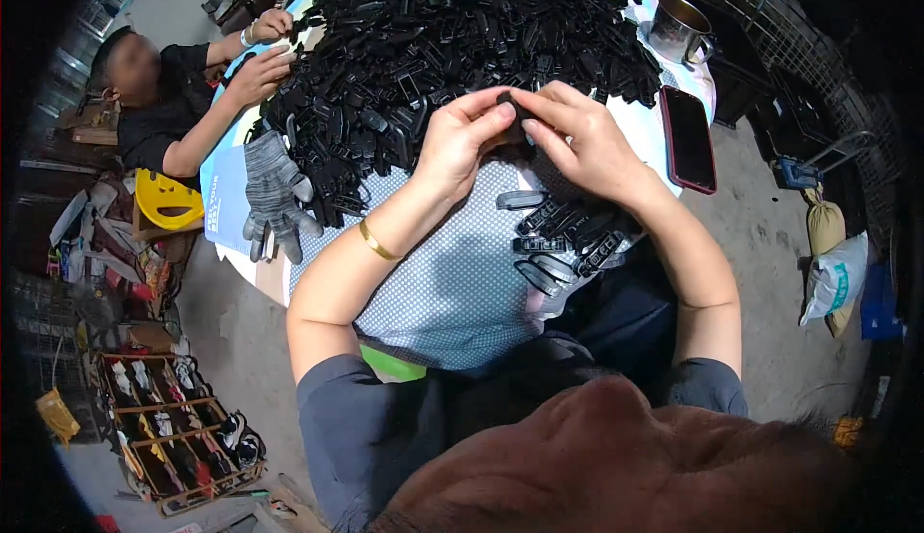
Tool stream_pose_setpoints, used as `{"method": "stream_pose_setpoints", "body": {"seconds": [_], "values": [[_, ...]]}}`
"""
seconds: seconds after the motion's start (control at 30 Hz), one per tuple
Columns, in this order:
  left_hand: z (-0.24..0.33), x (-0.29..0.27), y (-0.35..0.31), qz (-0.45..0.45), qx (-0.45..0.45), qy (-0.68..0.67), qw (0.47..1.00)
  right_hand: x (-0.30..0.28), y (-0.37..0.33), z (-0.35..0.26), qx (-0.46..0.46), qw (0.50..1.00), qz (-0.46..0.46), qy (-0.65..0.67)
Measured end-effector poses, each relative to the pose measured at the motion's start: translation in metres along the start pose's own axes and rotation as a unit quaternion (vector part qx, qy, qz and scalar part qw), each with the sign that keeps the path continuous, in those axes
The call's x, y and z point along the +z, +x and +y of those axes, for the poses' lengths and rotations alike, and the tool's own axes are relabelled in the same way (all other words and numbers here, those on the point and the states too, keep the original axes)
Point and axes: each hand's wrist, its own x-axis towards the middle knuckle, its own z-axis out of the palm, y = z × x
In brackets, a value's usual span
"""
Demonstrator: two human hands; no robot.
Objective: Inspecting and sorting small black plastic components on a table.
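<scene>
Both hands meet over the near edge of a big heap of black plastic parts. My left hand, with a gold bracelet on its wrist, pinches a small black plastic part between thumb and fingers. From the other side my right hand grips that part too. The fingers cover most of it, so its exact kind does not show. Below my right hand a smaller group of black parts, some loop-shaped, lies on a grey patterned cloth.
A grey knit glove lies at the table's left. To the right are a phone and a metal mug. A co-worker has both hands at the heap's left edge. A rack stands on the floor at lower left.
</scene>
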Motion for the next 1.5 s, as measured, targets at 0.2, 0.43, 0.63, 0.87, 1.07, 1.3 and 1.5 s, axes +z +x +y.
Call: {"method": "stream_pose_setpoints", "body": {"seconds": [0.2, 0.43, 0.63, 0.87, 1.07, 1.3, 1.5], "values": [[0.016, 0.004, -0.002, -0.033, 0.031, -0.015, 0.999, -0.009, 0.004, 0.004, 0.302, 0.868, -0.063, 0.388], [0.025, -0.004, -0.004, -0.141, 0.010, -0.007, 0.990, -0.001, -0.002, 0.011, 0.271, 0.833, -0.127, 0.466], [0.027, 0.008, -0.015, -0.142, 0.137, 0.339, 0.920, -0.036, 0.005, 0.039, 0.184, 0.950, -0.157, 0.198], [0.015, 0.036, -0.030, -0.279, 0.061, 0.514, 0.809, -0.012, -0.011, 0.055, 0.003, 0.975, -0.133, -0.179], [0.007, 0.027, 0.036, -0.105, 0.297, 0.674, 0.668, -0.025, -0.010, 0.057, 0.094, 0.962, -0.200, -0.163], [-0.005, 0.018, 0.088, -0.203, 0.330, 0.798, 0.462, -0.042, -0.009, 0.066, 0.250, 0.956, -0.075, 0.137], [0.006, 0.014, 0.073, -0.122, 0.301, 0.719, 0.615, -0.046, -0.005, 0.059, 0.293, 0.912, 0.026, 0.286]]}}
